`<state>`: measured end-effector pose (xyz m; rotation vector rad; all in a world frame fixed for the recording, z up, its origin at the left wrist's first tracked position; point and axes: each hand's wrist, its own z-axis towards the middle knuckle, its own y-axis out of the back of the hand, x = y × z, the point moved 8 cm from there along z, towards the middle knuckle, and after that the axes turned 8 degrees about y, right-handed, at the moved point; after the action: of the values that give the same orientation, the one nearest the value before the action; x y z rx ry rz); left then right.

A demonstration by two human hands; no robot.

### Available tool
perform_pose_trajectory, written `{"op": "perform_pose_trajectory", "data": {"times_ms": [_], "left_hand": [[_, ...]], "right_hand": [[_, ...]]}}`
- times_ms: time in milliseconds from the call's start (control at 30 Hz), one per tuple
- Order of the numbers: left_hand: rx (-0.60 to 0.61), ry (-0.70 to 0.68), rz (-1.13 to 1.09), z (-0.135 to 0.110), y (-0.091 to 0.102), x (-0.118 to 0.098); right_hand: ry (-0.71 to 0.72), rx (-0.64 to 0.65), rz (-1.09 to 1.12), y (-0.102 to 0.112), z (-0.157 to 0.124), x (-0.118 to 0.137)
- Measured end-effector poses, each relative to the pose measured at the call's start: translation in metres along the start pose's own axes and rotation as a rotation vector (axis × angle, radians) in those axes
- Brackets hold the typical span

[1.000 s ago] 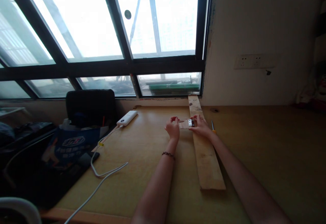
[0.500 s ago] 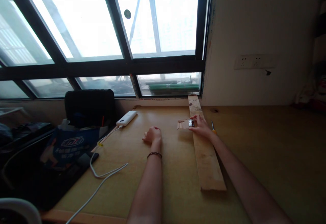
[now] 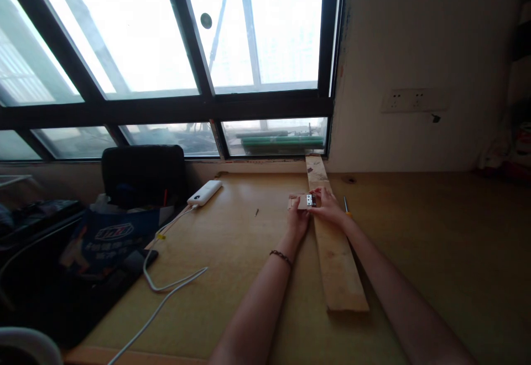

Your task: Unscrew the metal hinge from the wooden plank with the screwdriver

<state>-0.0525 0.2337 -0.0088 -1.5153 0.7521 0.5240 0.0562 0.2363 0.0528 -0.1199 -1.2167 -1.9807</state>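
A small wood piece point(image 3: 295, 202) with a silver hinge point(image 3: 310, 200) lies against the left edge of a long wooden plank point(image 3: 334, 249) on the desk. My left hand point(image 3: 298, 219) grips the small piece from the near side, fingers curled on it. From the right, my right hand point(image 3: 328, 207) rests on the plank with its fingertips closed on the hinge. A tiny dark screw point(image 3: 256, 212) lies alone on the desk, left of my left hand.
A yellow-handled screwdriver point(image 3: 346, 206) lies just right of the plank. A white power bank point(image 3: 203, 192) with a white cable point(image 3: 166, 285) sits at the back left, beside a blue bag point(image 3: 108, 238) and a black chair back point(image 3: 143, 172). The window runs along the far edge.
My left hand left the wood piece, went left to the desk where the small screw now lies, then came back to the piece. The right hand stayed on the hinge.
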Motion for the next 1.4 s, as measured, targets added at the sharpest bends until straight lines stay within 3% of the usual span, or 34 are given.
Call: {"op": "perform_pose_trajectory", "data": {"times_ms": [100,333,933,1400], "left_hand": [[0.118,0.088,-0.055,0.001,-0.007,0.005],[0.231,0.108,-0.014,0.005,-0.018,0.018],[0.101,0.083,0.004,0.008,-0.007,0.020],[0.129,0.097,0.037,0.002,-0.011,0.019]], "right_hand": [[0.008,0.000,0.000,0.002,0.000,0.003],[-0.010,0.005,0.007,0.005,0.000,0.008],[-0.022,0.037,-0.048,0.005,0.001,0.011],[-0.038,0.036,0.042,0.008,0.005,0.002]]}}
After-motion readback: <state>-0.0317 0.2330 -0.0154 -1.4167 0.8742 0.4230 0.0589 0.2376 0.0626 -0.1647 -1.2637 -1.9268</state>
